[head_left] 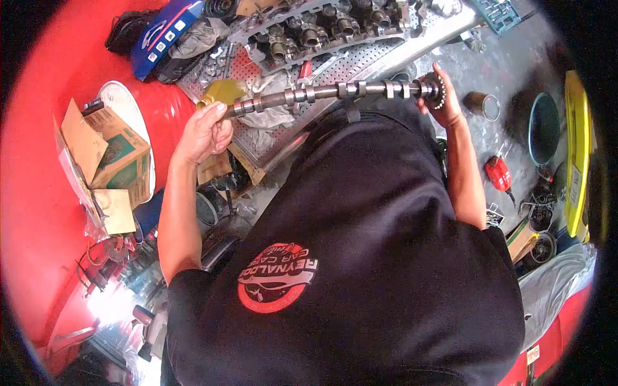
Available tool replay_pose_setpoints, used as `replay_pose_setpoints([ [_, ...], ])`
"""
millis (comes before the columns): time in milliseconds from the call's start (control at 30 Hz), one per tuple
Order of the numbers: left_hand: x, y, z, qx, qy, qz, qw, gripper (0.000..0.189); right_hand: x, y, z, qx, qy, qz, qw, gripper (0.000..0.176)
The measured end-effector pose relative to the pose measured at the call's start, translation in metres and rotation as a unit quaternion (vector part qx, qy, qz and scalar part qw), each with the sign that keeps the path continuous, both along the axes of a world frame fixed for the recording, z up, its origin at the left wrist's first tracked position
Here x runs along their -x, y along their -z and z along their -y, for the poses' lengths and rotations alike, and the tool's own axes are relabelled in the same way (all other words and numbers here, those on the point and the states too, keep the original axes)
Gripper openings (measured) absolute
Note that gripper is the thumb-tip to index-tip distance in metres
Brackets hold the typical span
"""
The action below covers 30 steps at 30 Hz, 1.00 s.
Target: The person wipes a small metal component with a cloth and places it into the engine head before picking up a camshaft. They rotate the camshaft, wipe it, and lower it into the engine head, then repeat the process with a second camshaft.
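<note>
A long steel camshaft (322, 94) with several lobes spans the view nearly level, held up in front of my chest. My left hand (207, 132) has its fingers curled round the plain end. At the other end, my right hand (445, 98) grips beside the toothed sprocket (432, 90), with part of the palm and fingers hidden behind it. Beyond the shaft, a cylinder head (322, 35) lies on a perforated metal bench (257, 138). Crumpled plastic and a yellowish container (222, 93) sit near my left hand.
Opened cardboard boxes (119, 151) stand at left by a red surface (38, 193). A blue box (168, 35) is at the upper left. On the floor at right are a can (483, 106), a dark bucket (544, 128), a red tool (498, 172) and a yellow panel (577, 154).
</note>
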<state>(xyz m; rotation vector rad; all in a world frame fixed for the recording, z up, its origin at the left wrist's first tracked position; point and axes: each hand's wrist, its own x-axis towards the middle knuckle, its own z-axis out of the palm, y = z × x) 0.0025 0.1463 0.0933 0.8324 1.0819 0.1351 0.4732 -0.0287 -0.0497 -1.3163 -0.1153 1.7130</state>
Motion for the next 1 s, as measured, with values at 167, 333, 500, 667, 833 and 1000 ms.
replay_pose_setpoints([
  [167,-0.009,-0.003,0.003,0.004,0.002,-0.016,1.0,0.032,0.016,0.005,-0.008,-0.047,0.111,-0.098,0.988,0.05],
  [333,-0.008,0.001,0.008,0.036,-0.004,-0.057,0.998,0.041,0.027,-0.018,-0.01,-0.036,0.12,-0.066,0.99,0.048],
  [500,-0.006,0.012,0.016,0.079,-0.024,-0.073,0.994,0.046,0.023,-0.019,-0.007,-0.079,0.112,0.025,0.99,0.045],
  [667,-0.006,0.022,0.019,0.039,-0.019,-0.109,0.993,0.044,0.016,-0.022,-0.011,0.04,-0.022,0.177,0.983,0.037],
  [833,-0.005,0.04,0.027,0.006,-0.05,-0.133,0.99,0.041,0.007,-0.028,-0.017,0.094,-0.127,0.199,0.967,0.033],
  [1000,-0.007,0.042,0.037,0.03,-0.087,-0.119,0.989,0.043,0.004,-0.045,-0.028,0.141,-0.207,0.184,0.951,0.038],
])
